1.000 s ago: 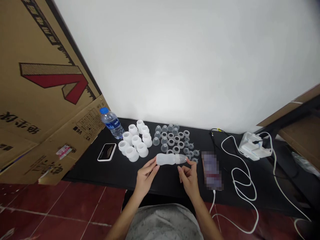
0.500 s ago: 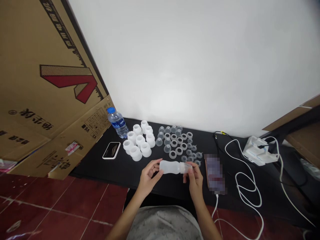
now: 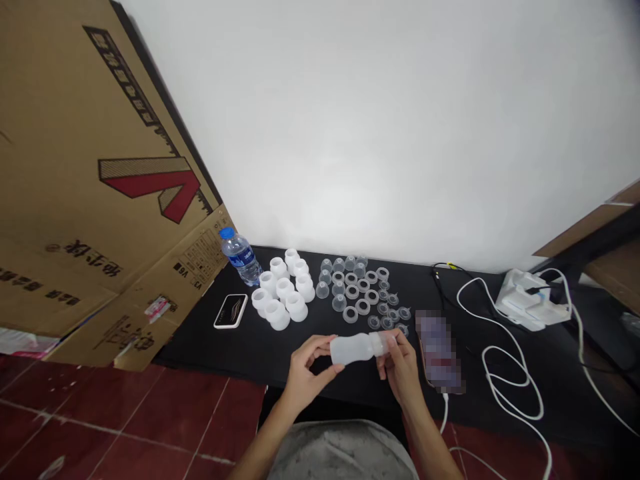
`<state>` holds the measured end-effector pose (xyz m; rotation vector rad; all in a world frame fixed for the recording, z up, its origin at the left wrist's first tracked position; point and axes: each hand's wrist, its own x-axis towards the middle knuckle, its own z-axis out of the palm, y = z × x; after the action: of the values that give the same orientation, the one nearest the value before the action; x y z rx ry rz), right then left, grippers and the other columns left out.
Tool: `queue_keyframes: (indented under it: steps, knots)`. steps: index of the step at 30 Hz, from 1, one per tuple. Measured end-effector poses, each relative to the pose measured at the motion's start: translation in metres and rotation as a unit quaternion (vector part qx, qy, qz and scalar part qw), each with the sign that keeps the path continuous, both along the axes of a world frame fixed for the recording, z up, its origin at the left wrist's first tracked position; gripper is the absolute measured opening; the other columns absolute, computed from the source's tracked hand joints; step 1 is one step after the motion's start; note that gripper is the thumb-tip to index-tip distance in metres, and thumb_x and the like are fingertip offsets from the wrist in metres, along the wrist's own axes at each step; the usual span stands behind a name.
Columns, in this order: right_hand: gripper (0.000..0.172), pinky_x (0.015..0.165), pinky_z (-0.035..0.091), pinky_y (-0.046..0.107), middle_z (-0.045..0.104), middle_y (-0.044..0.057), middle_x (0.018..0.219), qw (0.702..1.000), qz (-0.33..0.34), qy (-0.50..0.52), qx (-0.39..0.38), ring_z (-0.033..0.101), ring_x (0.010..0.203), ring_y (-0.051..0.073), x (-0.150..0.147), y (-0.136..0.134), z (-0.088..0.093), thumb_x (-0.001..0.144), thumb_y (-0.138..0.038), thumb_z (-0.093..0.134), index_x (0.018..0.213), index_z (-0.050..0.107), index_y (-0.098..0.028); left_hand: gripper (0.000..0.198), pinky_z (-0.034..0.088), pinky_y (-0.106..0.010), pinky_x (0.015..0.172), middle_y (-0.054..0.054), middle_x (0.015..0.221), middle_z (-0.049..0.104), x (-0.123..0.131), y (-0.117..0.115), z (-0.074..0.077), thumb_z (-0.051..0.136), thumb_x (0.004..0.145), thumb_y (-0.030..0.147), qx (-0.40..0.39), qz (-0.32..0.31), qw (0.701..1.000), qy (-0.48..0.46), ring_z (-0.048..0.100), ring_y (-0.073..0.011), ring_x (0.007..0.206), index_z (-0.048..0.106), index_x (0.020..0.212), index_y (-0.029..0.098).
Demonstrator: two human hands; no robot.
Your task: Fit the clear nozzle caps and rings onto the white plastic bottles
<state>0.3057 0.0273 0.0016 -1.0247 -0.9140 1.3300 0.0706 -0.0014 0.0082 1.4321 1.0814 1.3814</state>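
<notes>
From the head camera, both hands hold a frosted silicone bottle (image 3: 356, 349) horizontally above the near edge of the black worktop (image 3: 210, 353). The left hand (image 3: 313, 370) curls around its wide end, and the right hand (image 3: 400, 367) pinches its narrower, clearer end. Farther off stand white silicone collars (image 3: 283, 290) and clear cups and rings (image 3: 353, 283). A water bottle (image 3: 241, 257) stands far left, and a blurred phone (image 3: 439, 350) lies right, trailing a white cable (image 3: 510, 373).

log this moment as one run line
left hand: holds frosted bottle base | right hand: holds its clear end | nearby: clear rings, blurred phone
</notes>
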Motion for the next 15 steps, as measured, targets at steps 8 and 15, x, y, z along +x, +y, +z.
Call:
queue_keyframes:
  steps: [8,15]
  knots:
    - [0.051,0.048,0.045,0.025,0.064,0.0,0.067,0.987,0.15,0.019,0.058,0.052,0.051,0.013,0.001,-0.006,0.004,0.092,-0.065,0.077,0.116,0.078,-0.019,0.055,0.063,-0.042,0.094,-0.012,0.116,0.073,0.011,-0.015,0.009,0.08,0.087,0.025,0.068,-0.016,0.962,0.262,0.073,-0.0291,0.105,0.07,0.14,0.026]
    - [0.039,0.067,0.055,0.032,0.076,0.004,0.088,0.973,0.214,-0.057,0.069,0.065,0.067,0.017,-0.009,-0.005,0.008,0.102,-0.052,0.071,0.13,0.078,-0.025,0.035,0.059,-0.049,0.098,-0.012,0.119,0.077,0.017,-0.006,0.005,0.075,0.096,0.028,0.082,0.081,0.949,0.293,0.072,-0.0337,0.112,0.073,0.131,0.027]
